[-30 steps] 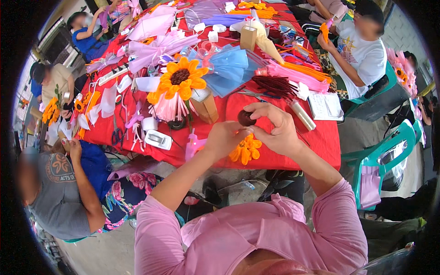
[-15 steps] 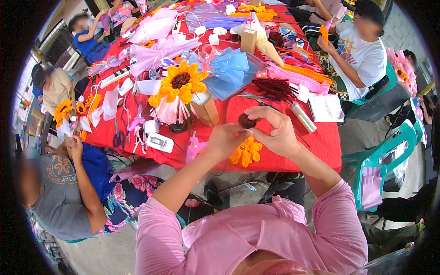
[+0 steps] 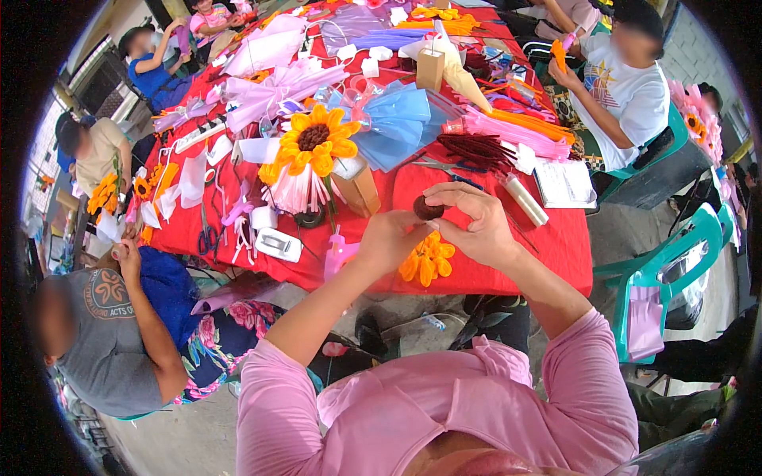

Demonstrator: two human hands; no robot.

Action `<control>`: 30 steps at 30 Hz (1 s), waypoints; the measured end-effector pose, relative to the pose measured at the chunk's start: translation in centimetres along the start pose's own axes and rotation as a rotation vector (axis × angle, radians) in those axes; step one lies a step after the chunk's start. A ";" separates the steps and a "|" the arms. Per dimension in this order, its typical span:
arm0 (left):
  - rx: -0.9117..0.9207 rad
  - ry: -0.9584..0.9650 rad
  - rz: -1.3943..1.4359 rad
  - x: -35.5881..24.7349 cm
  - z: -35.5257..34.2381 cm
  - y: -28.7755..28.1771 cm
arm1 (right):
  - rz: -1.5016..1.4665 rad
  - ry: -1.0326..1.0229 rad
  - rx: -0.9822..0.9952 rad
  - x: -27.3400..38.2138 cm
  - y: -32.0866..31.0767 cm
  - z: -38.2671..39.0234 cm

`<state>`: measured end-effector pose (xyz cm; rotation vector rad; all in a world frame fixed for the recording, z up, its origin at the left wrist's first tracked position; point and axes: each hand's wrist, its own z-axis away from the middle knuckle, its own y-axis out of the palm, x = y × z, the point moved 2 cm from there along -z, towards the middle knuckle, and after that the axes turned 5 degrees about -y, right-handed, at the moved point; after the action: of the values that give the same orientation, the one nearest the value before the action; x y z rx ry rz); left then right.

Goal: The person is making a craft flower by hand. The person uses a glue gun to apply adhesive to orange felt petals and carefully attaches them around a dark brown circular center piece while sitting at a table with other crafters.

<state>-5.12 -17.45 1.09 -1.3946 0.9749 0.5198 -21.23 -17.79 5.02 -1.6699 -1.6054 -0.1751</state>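
A small dark brown fuzzy disc [image 3: 426,208], looking like a coiled pipe-cleaner flower centre, is held up over the near edge of the table. My right hand [image 3: 481,226] pinches it from the right, index finger curled over the top and thumb below. From the lower left, my left hand [image 3: 389,244] closes on its underside; its fingertips are partly hidden. Just beneath my hands lies a yellow-orange fuzzy petal flower [image 3: 429,262] on the red tablecloth. A pink glue gun [image 3: 340,252] rests beside my left wrist.
A finished sunflower [image 3: 313,139] stands by a wooden block [image 3: 357,192]. Scissors [image 3: 448,168], a glue-stick bundle [image 3: 524,202], a notebook [image 3: 563,186] and dark red pipe cleaners [image 3: 480,151] lie beyond. Several people work around the table; a green chair [image 3: 667,274] stands at right.
My hands and the brown disc stay almost in place. The person at left has raised a hand slightly, and others around the table have shifted a little.
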 end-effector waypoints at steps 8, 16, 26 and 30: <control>0.015 -0.016 -0.030 -0.2 0.0 0.0 | -0.051 0.120 -0.021 0.1 0.0 0.4; -0.035 0.078 0.028 0.1 0.0 0.3 | -0.041 0.103 -0.035 0.2 0.0 0.1; -0.030 0.053 -0.023 0.4 -0.1 0.5 | -0.053 0.089 -0.030 0.1 0.0 0.3; -0.005 0.021 -0.036 -0.1 -0.2 0.2 | -0.086 0.119 -0.055 0.2 0.0 0.3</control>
<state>-5.42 -17.54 1.05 -1.4226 0.9643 0.4819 -21.33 -17.45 4.96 -1.6015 -1.5954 -0.3582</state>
